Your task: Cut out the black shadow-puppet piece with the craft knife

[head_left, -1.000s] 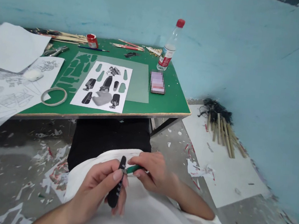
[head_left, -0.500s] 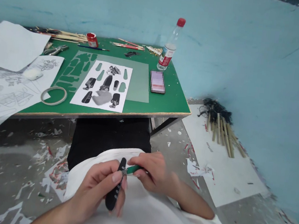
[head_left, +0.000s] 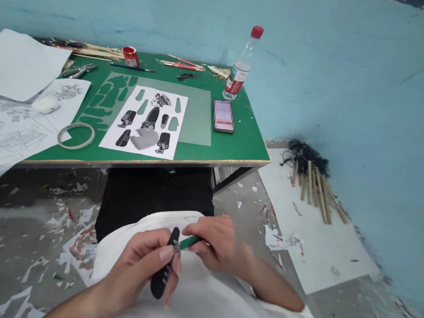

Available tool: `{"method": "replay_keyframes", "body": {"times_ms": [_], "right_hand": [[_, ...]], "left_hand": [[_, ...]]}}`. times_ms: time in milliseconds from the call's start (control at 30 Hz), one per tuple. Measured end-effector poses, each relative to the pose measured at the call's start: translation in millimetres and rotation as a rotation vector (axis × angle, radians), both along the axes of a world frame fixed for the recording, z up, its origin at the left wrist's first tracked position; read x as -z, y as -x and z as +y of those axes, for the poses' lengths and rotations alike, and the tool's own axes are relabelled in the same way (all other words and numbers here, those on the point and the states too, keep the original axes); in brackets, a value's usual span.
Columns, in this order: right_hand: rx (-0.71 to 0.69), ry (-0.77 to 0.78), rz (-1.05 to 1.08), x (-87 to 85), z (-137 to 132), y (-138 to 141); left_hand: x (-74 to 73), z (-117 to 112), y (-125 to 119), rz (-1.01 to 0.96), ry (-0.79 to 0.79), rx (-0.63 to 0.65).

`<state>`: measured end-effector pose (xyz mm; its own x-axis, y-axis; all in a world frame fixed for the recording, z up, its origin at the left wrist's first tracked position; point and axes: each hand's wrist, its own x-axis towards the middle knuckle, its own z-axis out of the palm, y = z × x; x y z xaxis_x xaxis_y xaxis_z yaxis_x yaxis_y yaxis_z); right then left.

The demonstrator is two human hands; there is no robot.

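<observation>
Over my lap, my left hand (head_left: 136,265) pinches a narrow black paper cutout (head_left: 160,279) between thumb and fingers. The cutout is long with rounded ends and has small pale marks along it; the thumb covers its middle. My right hand (head_left: 218,242) grips a green-handled craft knife (head_left: 190,242). Its short metallic tip meets the cutout right by my left thumb. How deep the tip goes into the cutout I cannot tell.
On the green table (head_left: 243,150) lie a printed sheet (head_left: 146,149) of figure parts, a tape roll (head_left: 75,136), pliers (head_left: 79,71) and a phone (head_left: 223,116). A bottle (head_left: 238,75) and a red paint jar (head_left: 130,57) stand behind. Bundled sticks (head_left: 318,189) and paper scraps litter the floor.
The knife's handle has tilted slightly and the cutout has shifted a little downward in my left hand's grip. Both hands stay in nearly the same place.
</observation>
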<state>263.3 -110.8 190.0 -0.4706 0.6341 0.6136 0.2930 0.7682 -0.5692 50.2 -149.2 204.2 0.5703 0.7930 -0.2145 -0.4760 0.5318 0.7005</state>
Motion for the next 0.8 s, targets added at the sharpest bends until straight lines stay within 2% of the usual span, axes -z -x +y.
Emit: {"method": "replay_keyframes", "body": {"times_ms": [133, 233, 333, 500, 600, 700, 800], "right_hand": [[-0.012, 0.017, 0.007, 1.9, 0.5, -0.9], [-0.044, 0.126, 0.042, 2.1, -0.9, -3.6], [-0.034, 0.323, 0.102, 3.1, -5.1, -7.0], [-0.061, 0.782, 0.272, 4.4, -13.0, -5.6], [-0.09, 0.937, 0.306, 0.7, -13.0, -1.6], [-0.098, 0.871, 0.251, -4.8, -9.0, 1.9], [-0.093, 0.634, 0.183, -7.6, -3.8, 4.7]], "left_hand": [[0.1, -0.3, 1.3, 0.089, -0.06, -0.005], [0.2, 0.8, 1.1, 0.224, -0.128, -0.047], [-0.1, 3.2, -1.3, 0.325, -0.123, -0.094], [-2.3, 7.3, -7.8, 0.392, -0.08, -0.219], [-2.9, 9.0, -10.0, 0.417, -0.11, -0.285], [-2.5, 10.1, -9.7, 0.422, -0.092, -0.258], [-1.9, 10.8, -8.5, 0.355, -0.064, -0.223]]}}
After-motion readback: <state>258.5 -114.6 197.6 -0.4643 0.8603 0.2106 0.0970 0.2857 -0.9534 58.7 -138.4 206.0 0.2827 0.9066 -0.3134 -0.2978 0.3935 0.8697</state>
